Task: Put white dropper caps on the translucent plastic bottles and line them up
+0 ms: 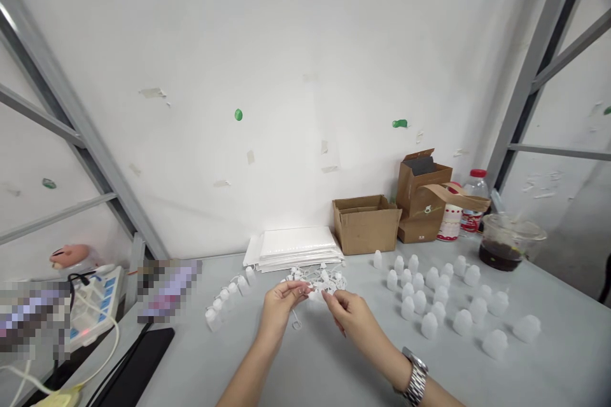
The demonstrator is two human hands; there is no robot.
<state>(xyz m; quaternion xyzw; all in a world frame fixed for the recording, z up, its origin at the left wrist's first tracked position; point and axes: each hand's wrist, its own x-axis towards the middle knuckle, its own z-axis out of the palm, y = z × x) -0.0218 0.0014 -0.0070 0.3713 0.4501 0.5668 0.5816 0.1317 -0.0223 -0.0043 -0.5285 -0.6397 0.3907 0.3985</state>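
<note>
My left hand (280, 306) and my right hand (351, 313) meet over the grey table (334, 362), both pinching a small white plastic piece (315, 294) between the fingertips. A thin white loop (296, 323) dangles below the left hand. Just beyond the hands lies a pile of small white plastic parts (317, 276). A metal watch (414, 380) sits on my right wrist. Several small white bottles (439, 296) stand to the right of my hands, and a short row of small white bottles (224, 299) lies to the left.
A stack of white bags (296, 245) lies against the wall. Cardboard boxes (366, 222), a clear water bottle (473, 206) and a lidded tub with dark contents (508, 241) stand at the back right. A power strip (93, 305), cables and a black pad (138, 365) lie left.
</note>
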